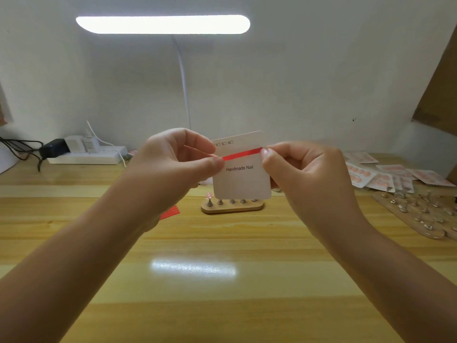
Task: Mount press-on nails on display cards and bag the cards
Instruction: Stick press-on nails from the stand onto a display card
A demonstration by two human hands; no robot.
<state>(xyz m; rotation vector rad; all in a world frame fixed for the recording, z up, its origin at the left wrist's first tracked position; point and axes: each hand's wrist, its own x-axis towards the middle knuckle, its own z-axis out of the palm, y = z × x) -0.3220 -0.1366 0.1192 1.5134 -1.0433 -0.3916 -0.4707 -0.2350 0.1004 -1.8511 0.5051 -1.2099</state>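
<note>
A white display card [241,181] printed "Handmade Nail" is held upright above the wooden table. A red adhesive strip [242,154] runs across its upper part. My left hand [173,164] pinches the strip's left end between thumb and fingers. My right hand [304,174] pinches the card's right edge at the strip's right end. Behind and below the card stands a small wooden nail holder [232,206] with a pink nail [209,195] on its leftmost peg; the other pegs look bare.
More red strips [170,212] lie on the table under my left wrist. Bagged nail cards [393,172] are piled at the right, by a larger wooden peg board [418,214]. A power strip [86,155] with plugs sits at back left. A desk lamp [163,24] hangs overhead.
</note>
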